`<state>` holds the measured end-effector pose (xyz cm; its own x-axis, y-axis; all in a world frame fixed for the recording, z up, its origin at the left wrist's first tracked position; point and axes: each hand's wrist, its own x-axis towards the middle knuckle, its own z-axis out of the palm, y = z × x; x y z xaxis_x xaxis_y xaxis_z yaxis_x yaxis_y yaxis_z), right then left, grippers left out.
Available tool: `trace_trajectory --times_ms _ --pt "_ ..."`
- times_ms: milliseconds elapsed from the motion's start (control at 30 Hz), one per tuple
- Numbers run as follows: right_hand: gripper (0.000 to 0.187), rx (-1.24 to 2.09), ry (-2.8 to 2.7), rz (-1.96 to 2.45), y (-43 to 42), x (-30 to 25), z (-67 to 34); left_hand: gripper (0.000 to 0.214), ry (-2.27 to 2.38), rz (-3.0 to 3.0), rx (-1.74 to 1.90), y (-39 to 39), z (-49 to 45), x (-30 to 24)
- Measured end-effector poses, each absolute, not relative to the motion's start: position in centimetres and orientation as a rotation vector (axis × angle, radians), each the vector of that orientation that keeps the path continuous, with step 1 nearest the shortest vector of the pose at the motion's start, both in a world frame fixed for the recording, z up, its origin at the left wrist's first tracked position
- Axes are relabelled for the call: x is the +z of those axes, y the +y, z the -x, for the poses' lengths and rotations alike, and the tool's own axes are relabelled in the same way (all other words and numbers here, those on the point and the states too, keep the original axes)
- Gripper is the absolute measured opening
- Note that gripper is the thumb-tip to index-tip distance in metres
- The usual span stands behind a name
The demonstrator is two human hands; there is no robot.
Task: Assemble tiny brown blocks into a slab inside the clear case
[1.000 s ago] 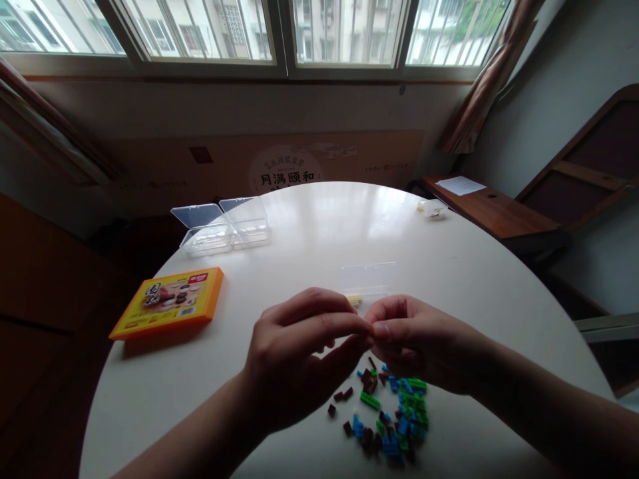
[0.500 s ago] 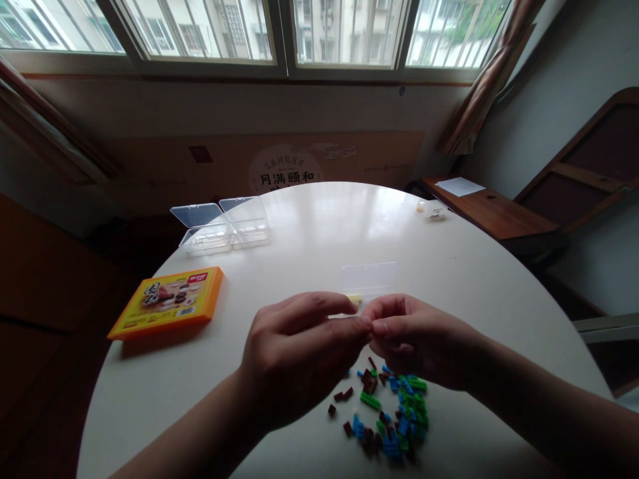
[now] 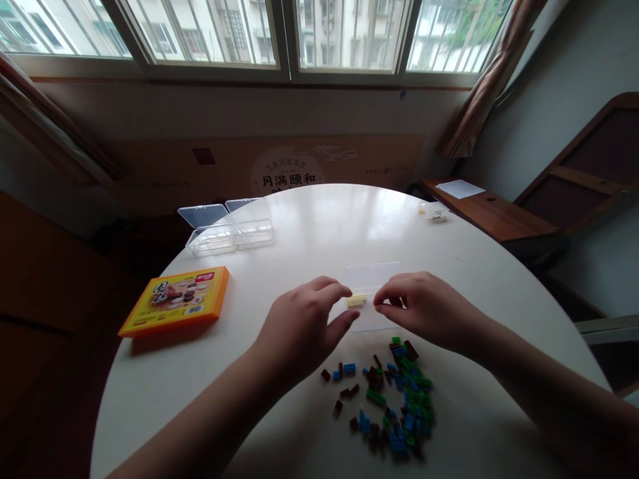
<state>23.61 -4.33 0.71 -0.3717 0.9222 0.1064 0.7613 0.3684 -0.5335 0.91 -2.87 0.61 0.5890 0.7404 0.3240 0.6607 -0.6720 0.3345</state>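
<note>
Both hands hover over an open clear plastic box [image 3: 377, 324] with its lid [image 3: 373, 273] raised behind. At the left side of the box lie several yellow building bricks [image 3: 356, 301]. My left hand [image 3: 304, 319] is beside these bricks, thumb and index finger apart with nothing between them. Over the right side of the box, my right hand [image 3: 424, 303] has its fingertips pinched together; anything in the pinch is too small to make out. Closer to me is a loose pile of green, blue and brown building bricks [image 3: 412, 399] on the white table [image 3: 279, 412].
An orange and yellow game box [image 3: 174, 303] lies on the left of the table. Behind it stand clear plastic boxes [image 3: 229, 233] with lids open. A small clear packet [image 3: 434, 211] is at the far right edge, near a wooden desk [image 3: 504, 213].
My hands, joined at the fingertips before, have moved apart. My left hand has drawn left and its thumb and finger have spread. The box and yellow bricks now show between them.
</note>
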Motion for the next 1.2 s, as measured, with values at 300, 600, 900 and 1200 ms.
trace_trajectory --times_ms 300,600,900,1200 --pt "0.019 0.294 -2.373 1.634 -3.5 -0.6 -22.9 0.04 1.203 -2.446 0.413 -2.5 -1.3 -1.0" --pt "0.016 0.225 -2.345 1.649 -3.4 -1.2 -22.5 0.036 1.239 -2.39 0.358 -2.4 -1.5 -1.1" --pt "0.026 0.228 -2.32 1.642 -4.3 -0.7 -23.2 0.038 1.217 -2.346 0.379 -2.3 -1.3 -1.2" --pt "0.03 0.268 -2.345 1.689 -4.2 -1.0 -22.8 0.039 1.232 -2.347 0.359 -2.3 -1.4 -1.0"
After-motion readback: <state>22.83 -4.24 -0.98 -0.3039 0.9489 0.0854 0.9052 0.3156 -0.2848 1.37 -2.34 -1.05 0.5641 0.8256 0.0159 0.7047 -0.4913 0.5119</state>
